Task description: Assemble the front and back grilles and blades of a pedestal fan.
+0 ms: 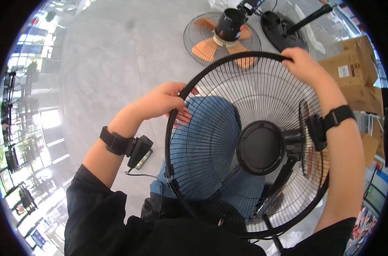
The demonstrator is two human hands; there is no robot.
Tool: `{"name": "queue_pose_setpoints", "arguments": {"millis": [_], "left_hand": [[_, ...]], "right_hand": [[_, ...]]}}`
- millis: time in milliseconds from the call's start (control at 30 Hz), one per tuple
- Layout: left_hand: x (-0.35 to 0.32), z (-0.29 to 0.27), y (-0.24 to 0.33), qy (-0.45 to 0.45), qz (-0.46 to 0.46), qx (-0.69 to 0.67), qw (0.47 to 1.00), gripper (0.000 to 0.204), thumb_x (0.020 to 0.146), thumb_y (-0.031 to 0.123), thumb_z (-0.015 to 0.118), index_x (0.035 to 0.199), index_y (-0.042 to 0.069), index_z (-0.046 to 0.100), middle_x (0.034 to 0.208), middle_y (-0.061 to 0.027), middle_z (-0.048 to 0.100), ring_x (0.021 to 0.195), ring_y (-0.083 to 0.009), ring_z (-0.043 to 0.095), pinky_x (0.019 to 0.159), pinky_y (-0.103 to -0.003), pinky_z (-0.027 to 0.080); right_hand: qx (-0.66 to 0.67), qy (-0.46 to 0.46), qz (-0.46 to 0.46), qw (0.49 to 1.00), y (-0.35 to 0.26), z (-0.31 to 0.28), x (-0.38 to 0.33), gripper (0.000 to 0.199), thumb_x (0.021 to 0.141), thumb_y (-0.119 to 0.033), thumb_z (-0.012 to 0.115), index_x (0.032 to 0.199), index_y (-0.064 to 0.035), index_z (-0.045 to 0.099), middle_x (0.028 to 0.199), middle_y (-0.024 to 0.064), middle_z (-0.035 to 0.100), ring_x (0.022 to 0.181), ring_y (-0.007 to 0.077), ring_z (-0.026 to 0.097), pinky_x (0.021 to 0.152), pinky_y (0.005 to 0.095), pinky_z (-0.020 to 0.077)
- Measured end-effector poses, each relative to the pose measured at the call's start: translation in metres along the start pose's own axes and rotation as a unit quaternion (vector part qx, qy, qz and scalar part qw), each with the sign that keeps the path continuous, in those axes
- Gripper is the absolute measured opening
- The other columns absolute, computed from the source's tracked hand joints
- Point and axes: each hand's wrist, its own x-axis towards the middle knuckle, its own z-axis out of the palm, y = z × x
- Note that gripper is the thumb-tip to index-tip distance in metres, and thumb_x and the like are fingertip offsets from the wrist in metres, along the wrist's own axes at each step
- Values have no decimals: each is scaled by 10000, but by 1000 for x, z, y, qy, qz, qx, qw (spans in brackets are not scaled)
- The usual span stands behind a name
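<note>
Black wire fan guard [228,141], round with a solid centre hub, held up over the person's lap, face toward the head camera, so both hands can work its outer rim. Left hand [162,102] curls over the rim at upper left, fingers closed around the ring, thumb behind. Right hand [302,64] pinches the rim at top right, fingers folded tight on it. Beyond, on the grey floor [117,64]: second guard with orange blades [221,40], fan base [283,30], cardboard boxes [351,68].

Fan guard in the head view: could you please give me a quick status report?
Left hand and right hand both grip the rim of the black fan guard. Guard held up over lap. Fan with orange blades lies on floor beyond, clear.
</note>
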Motion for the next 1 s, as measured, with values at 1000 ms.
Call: {"name": "queue_pose_setpoints", "arguments": {"millis": [1000], "left_hand": [[-21,11,39,123,122,158,972,486,822,-4,477,1306,34,496,881,-168,692,778,-207,707,671,-297,586]], "right_hand": [[50,96,-28,994,-2,-32,7,188,824,-82,594,976,14,651,792,162,651,740,228,613,698,348,482]]}}
